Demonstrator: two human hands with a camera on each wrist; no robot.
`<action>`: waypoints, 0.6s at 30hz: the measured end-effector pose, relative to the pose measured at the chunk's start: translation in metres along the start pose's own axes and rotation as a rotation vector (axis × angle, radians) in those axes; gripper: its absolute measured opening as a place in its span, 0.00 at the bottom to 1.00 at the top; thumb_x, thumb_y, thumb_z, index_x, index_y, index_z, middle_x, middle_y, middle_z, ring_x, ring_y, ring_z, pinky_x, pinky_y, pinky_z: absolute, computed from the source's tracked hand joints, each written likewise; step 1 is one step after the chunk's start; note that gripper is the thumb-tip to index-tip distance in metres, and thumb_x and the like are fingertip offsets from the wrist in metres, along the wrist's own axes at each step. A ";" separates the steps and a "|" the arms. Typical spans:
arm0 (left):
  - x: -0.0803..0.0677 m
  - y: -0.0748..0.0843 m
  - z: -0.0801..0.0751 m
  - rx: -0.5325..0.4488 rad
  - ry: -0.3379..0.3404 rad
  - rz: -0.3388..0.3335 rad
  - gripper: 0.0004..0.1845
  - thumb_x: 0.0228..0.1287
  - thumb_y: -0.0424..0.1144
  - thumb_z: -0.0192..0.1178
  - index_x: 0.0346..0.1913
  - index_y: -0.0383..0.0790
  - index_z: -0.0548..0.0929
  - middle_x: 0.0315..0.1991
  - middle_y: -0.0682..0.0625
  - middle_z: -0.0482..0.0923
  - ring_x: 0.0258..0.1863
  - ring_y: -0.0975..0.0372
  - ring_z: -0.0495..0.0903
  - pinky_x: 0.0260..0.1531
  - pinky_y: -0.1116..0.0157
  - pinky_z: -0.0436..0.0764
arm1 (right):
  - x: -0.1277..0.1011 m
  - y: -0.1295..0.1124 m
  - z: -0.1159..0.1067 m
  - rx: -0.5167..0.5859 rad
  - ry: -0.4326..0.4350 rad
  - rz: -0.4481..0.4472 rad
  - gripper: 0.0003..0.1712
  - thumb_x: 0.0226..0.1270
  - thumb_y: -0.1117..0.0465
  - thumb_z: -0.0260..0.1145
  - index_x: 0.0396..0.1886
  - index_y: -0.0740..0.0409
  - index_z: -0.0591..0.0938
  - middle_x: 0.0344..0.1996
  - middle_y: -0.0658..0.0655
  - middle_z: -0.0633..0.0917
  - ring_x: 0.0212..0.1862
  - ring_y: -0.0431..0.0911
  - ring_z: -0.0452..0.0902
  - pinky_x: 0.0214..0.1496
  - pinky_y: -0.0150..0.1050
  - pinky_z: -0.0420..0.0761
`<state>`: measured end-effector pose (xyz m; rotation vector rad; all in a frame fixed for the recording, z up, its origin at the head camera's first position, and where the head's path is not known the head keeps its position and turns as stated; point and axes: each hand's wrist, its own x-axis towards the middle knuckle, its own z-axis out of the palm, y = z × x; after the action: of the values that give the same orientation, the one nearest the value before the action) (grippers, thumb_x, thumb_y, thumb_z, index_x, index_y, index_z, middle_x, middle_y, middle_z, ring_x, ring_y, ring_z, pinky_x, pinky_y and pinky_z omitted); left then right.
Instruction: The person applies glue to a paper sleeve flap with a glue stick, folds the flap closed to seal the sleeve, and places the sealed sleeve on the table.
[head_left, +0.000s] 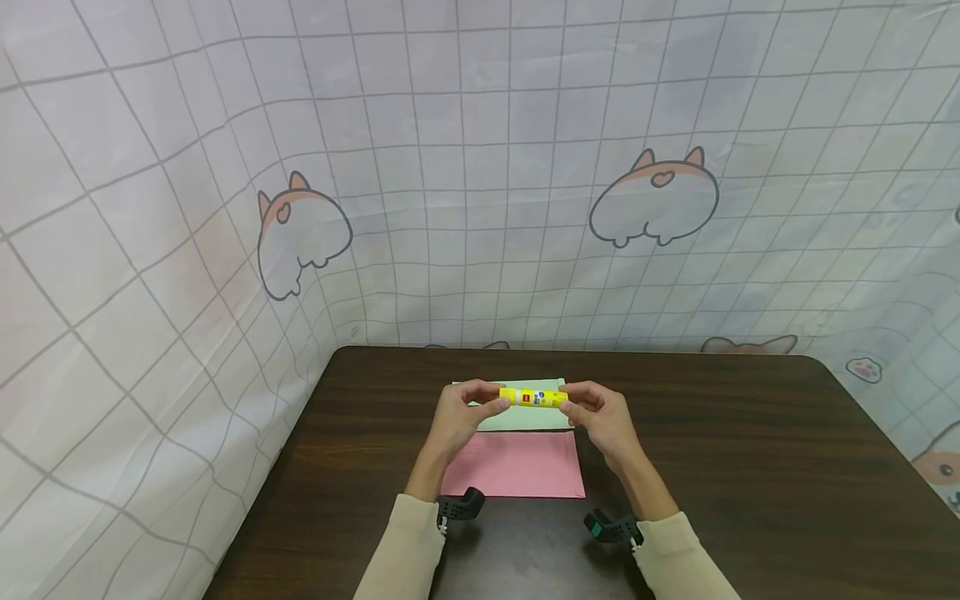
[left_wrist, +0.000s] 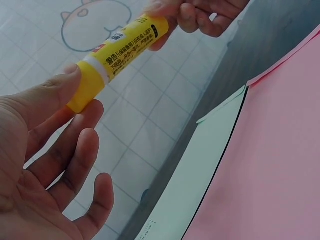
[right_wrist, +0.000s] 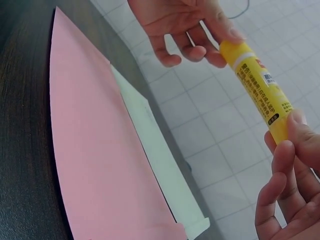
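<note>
A yellow glue stick (head_left: 534, 397) is held level between both hands, above the paper pieces. My left hand (head_left: 462, 414) pinches its capped end between thumb and fingertips; a white ring marks the cap's edge in the left wrist view. At the other end, my right hand (head_left: 602, 415) pinches the base with thumb and fingers, the remaining fingers loosely bent. Dark printed text runs along the barrel. Beneath lie a pink envelope (head_left: 517, 465), nearer the person, and a light green envelope (head_left: 525, 419) just beyond it, partly covered by the hands.
The dark wooden table (head_left: 750, 467) extends to both sides. A white grid-patterned curtain (head_left: 480, 208) with cartoon animals hangs behind it and along the sides. Each wrist wears a black strap (head_left: 462, 504) with a small camera.
</note>
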<state>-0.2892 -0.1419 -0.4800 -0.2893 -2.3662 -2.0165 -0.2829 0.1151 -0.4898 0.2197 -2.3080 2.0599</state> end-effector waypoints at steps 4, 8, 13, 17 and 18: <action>0.000 0.000 0.000 0.008 0.004 -0.005 0.14 0.57 0.39 0.77 0.46 0.44 0.91 0.45 0.46 0.88 0.44 0.60 0.82 0.44 0.62 0.85 | 0.000 0.000 0.000 -0.004 0.003 -0.003 0.16 0.68 0.67 0.71 0.54 0.65 0.85 0.48 0.67 0.86 0.35 0.42 0.80 0.42 0.36 0.85; 0.000 -0.001 0.000 0.018 0.010 -0.002 0.14 0.56 0.40 0.77 0.46 0.44 0.91 0.45 0.46 0.88 0.44 0.59 0.82 0.42 0.65 0.83 | 0.000 0.000 0.001 -0.004 0.002 -0.013 0.16 0.68 0.67 0.71 0.54 0.66 0.85 0.48 0.69 0.86 0.35 0.41 0.80 0.42 0.38 0.85; 0.000 -0.001 0.001 0.029 0.022 -0.001 0.14 0.57 0.39 0.77 0.46 0.44 0.91 0.45 0.47 0.88 0.44 0.59 0.81 0.41 0.66 0.82 | 0.001 0.001 0.002 0.004 0.008 -0.011 0.16 0.67 0.67 0.71 0.54 0.66 0.85 0.48 0.69 0.86 0.34 0.42 0.80 0.42 0.38 0.86; 0.000 -0.001 0.002 0.037 0.029 0.003 0.13 0.57 0.38 0.77 0.46 0.43 0.91 0.45 0.46 0.88 0.44 0.59 0.81 0.41 0.65 0.82 | 0.001 0.001 0.002 0.005 0.008 -0.010 0.17 0.67 0.67 0.71 0.54 0.67 0.85 0.48 0.69 0.86 0.34 0.42 0.80 0.42 0.37 0.85; 0.000 0.000 0.002 0.037 0.029 0.004 0.13 0.57 0.38 0.77 0.46 0.43 0.91 0.45 0.46 0.88 0.44 0.59 0.81 0.41 0.65 0.82 | 0.001 0.001 0.002 0.006 0.008 -0.011 0.17 0.67 0.67 0.71 0.54 0.67 0.85 0.48 0.69 0.86 0.34 0.42 0.80 0.42 0.37 0.85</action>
<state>-0.2887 -0.1402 -0.4804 -0.2614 -2.3807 -1.9593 -0.2838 0.1128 -0.4905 0.2231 -2.2910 2.0587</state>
